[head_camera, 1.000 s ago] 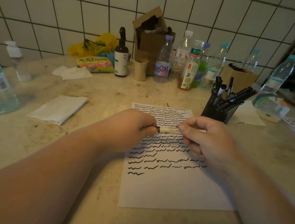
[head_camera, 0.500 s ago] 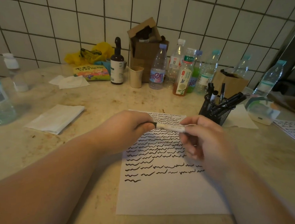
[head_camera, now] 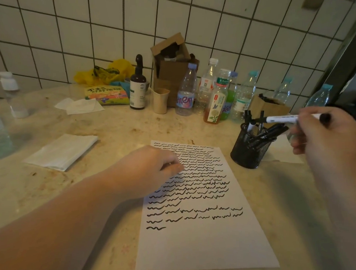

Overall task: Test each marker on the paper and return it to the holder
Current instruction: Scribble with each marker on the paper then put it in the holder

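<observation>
Head view: one moment at a cluttered, tiled-corner table [head_camera: 111, 127], catalogued below.

Marker [head_camera: 282, 118]: white barrel with a dark end cap showing past the fingers on the right; held roughly level in the air, its left end just above the rim of the holder. Judged light, rigid and smooth (a slick plastic barrel, likely to roll if set down loose). Best taken at mid-barrel or toward the rear, clear of the writing end.

Right hand [head_camera: 328, 140]: grasping the marker near its right end, thumb and fingers curled round the barrel.

Left hand [head_camera: 148, 170]: resting on the upper left of the paper, fingers loosely curled; whether it holds anything small (a cap, perhaps) cannot be told.

Paper [head_camera: 206, 246]: single white sheet flat on the table, upper two thirds filled with rows of black squiggles, lower third blank. Thin and limp; judged apt to slide under a stroke unless pinned.

Holder [head_camera: 249, 152]: black mesh cup just right of the sheet's top corner, crowded with dark markers leaning at angles. Judged light enough to tip if a marker is pushed in sideways; a near-vertical drop into a gap suits it.

Surroundings: folded tissue [head_camera: 61, 152] at left; plastic bottles [head_camera: 186, 93], a dark dropper bottle [head_camera: 138, 87] and cardboard boxes [head_camera: 170, 70] along the wall.
</observation>
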The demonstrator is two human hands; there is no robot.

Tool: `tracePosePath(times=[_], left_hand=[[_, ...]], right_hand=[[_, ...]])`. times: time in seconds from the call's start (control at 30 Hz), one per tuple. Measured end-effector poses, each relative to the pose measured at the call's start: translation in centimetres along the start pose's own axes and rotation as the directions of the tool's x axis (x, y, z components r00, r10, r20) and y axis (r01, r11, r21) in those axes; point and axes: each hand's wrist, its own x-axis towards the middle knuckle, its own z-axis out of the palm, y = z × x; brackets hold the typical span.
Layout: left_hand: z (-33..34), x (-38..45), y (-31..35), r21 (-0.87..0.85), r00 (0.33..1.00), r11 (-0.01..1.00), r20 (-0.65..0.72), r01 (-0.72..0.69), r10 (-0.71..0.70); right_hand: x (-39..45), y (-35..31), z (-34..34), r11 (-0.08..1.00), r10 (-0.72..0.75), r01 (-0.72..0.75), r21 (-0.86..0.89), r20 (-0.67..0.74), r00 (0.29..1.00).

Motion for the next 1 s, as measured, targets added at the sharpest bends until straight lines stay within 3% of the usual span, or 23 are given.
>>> tracePosePath(times=[0.13,0.3,0.6,0.8,0.9,0.93,1.0], left_hand=[[0.2,0.1,0.0,-0.002,1.000,1.000,0.005,0.016,-0.016],[0.3,0.0,0.0,-0.010,1.000,1.000,0.000,0.022,-0.022],[0.5,0.3,-0.2,-0.010,1.000,1.000,0.007,0.026,-0.026],[0.4,0.3,-0.1,0.002,1.000,1.000,0.001,0.029,-0.029],[0.3,0.3,-0.1,0.006,1.000,1.000,0.010,0.028,-0.028],[0.3,0.3,-0.1,0.008,1.000,1.000,0.011,0.026,-0.026],[0.1,0.3,0.0,0.025,1.000,0.999,0.022,0.021,-0.022]], right_hand=[[1.3,0.7,0.6,0.965,-0.052,0.073,-0.254,0.088,0.995],[3.6,1.3,1.9,0.846,-0.051,0.157,-0.510,0.215,0.975],[5.7,2.1,4.1,0.791,-0.171,0.223,-0.570,0.144,0.975],[5.8,3.8,5.0,0.698,-0.131,0.241,-0.675,0.211,0.969],[5.4,3.5,4.8,0.611,-0.178,0.336,-0.717,0.290,0.940],[5.1,3.0,4.6,0.613,-0.195,0.347,-0.710,0.290,0.937],[3.5,2.1,3.5,0.716,-0.238,0.331,-0.614,0.230,0.944]])
